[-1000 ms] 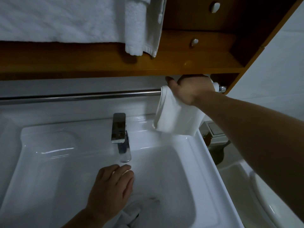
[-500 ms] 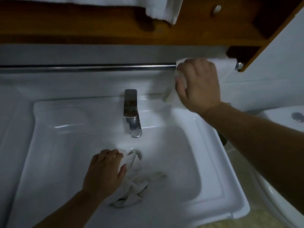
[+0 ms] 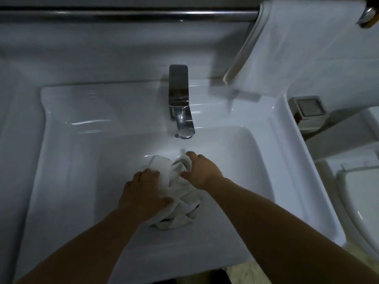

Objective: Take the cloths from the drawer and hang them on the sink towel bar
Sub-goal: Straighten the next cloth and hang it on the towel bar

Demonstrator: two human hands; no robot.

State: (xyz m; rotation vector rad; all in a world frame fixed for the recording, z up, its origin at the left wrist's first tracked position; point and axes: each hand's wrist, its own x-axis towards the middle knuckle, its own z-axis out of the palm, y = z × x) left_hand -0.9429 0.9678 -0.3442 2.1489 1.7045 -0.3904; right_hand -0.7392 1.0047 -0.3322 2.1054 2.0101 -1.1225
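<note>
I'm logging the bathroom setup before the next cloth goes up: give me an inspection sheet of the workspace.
Surface: white sink, faucet at back centre.
Job's things: crumpled cloths in the basin, partly over the drain; hung cloth draped over the towel bar near its right end.
Clutter: nothing seen.
Grippers: left hand and right hand both grip the crumpled cloths.
Cables: nothing seen.
Surroundings: toilet and small metal box to the sink's right.

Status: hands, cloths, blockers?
Left hand and right hand both grip crumpled white cloth in white ceramic sink. Second white cloth hangs on chrome towel bar. Nothing blocking.
</note>
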